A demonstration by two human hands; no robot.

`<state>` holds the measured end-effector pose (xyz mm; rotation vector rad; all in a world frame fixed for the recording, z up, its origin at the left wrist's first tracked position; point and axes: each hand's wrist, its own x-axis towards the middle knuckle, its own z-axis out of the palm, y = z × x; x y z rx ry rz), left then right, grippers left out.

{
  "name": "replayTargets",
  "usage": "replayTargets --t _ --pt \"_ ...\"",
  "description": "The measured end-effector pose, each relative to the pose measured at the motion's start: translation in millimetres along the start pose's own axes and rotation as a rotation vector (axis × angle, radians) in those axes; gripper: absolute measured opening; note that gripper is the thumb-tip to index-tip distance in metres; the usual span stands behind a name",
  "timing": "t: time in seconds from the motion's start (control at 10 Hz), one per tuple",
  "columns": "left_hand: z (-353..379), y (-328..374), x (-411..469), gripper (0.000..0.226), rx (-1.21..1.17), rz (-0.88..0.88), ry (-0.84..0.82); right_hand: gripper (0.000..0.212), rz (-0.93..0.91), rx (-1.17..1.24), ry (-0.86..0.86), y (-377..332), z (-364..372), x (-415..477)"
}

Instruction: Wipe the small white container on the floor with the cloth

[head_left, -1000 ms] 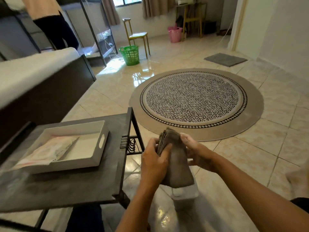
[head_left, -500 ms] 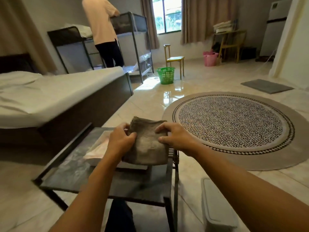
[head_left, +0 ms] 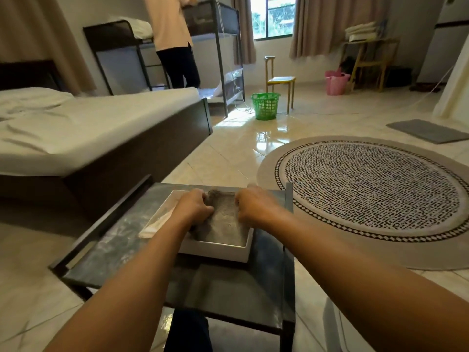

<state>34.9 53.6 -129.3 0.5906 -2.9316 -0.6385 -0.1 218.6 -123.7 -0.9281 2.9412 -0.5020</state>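
Note:
A folded grey-brown cloth (head_left: 224,222) lies inside a white tray (head_left: 215,252) on a dark low table (head_left: 228,290). My left hand (head_left: 194,205) grips the cloth's left edge and my right hand (head_left: 253,205) grips its right edge, both pressing it down into the tray. The small white container (head_left: 335,329) stands on the floor at the lower right, mostly hidden behind my right forearm.
A bed (head_left: 76,138) lies to the left. A round patterned rug (head_left: 368,194) covers the floor to the right. Farther back are a green basket (head_left: 265,105), a yellow chair (head_left: 279,80), a bunk bed and a standing person (head_left: 172,41).
Both hands have carried the cloth from above the floor container up and over to the table, then lowered it into the white tray. The view has tilted up.

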Motion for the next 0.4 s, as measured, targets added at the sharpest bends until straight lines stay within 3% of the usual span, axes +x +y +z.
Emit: replayTargets --t 0.1,0.2,0.3,0.4 --pt "5 -4 2 0.041 0.081 0.056 0.085 0.023 -0.141 -0.13 0.084 -3 2 -5" --pt "-1 1 -2 0.038 0.221 0.258 0.093 0.032 -0.228 -0.255 -0.112 -3 3 -5" --pt "4 5 -11 0.015 0.424 0.327 -0.126 0.033 -0.184 -0.261 -0.284 -1 8 -9" --pt "7 8 -15 0.016 0.453 0.324 -0.134 0.034 -0.194 -0.051 -0.212 5 -4 -19"
